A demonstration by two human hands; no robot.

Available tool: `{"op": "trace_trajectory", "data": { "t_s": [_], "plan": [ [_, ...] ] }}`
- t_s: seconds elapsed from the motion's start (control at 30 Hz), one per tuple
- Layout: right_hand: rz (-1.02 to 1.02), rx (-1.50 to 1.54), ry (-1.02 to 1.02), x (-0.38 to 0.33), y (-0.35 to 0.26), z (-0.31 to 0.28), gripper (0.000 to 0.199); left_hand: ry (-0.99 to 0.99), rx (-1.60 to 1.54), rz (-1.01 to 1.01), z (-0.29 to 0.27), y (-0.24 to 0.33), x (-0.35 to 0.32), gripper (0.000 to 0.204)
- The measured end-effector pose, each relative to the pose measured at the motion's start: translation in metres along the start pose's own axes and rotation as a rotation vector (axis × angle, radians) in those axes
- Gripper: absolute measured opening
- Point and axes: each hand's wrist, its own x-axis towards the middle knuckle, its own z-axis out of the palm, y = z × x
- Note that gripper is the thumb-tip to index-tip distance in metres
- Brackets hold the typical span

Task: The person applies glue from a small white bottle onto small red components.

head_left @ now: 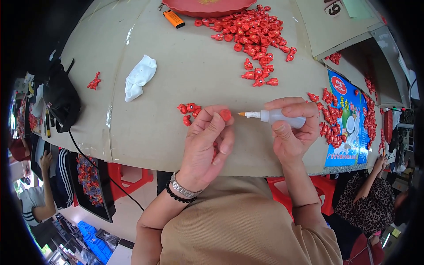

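Note:
Between thumb and fingertips, my left hand [207, 139] grips a small red figurine piece [225, 115] with its round end facing right. More red shows under its curled fingers, partly hidden. My right hand [295, 128] is closed round a translucent squeeze bottle [287, 119], held on its side. The bottle's tan-tipped nozzle [242, 114] points left, a short gap from the red piece. Just beyond my left hand lie a few red figurines [190, 108] on the table. A large pile of red figurines [251, 33] spreads across the far side.
A red tray [207, 8], an orange lighter [173, 19] and a crumpled white tissue [140, 77] lie on the table [176, 66]. A lone red figurine [94, 81] sits left, near a black bag [62, 95]. More figurines cover a blue printed sheet [349, 152] at right. Other people sit on both sides.

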Motion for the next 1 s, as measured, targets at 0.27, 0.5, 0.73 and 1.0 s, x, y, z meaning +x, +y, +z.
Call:
{"op": "trace_trajectory", "data": {
  "t_s": [0.27,0.5,0.73,1.0],
  "plan": [
    [0.018,0.008,-0.005,-0.0003,0.0005,0.0012,0.025,0.006,0.000,-0.014,-0.0005,0.0003,-0.0007,0.020],
    [0.007,-0.016,0.022,-0.0007,0.0039,0.0047,0.028,-0.017,-0.013,-0.032,-0.0019,0.0010,-0.0007,0.021],
    [0.055,0.095,0.033,-0.0007,0.0054,0.0036,0.026,-0.037,-0.053,-0.054,-0.0017,0.0020,-0.0007,0.021],
    [0.140,0.195,0.073,0.0014,0.0053,0.0022,0.023,-0.067,-0.023,-0.098,-0.0059,0.0014,0.0001,0.027]
  ]
}}
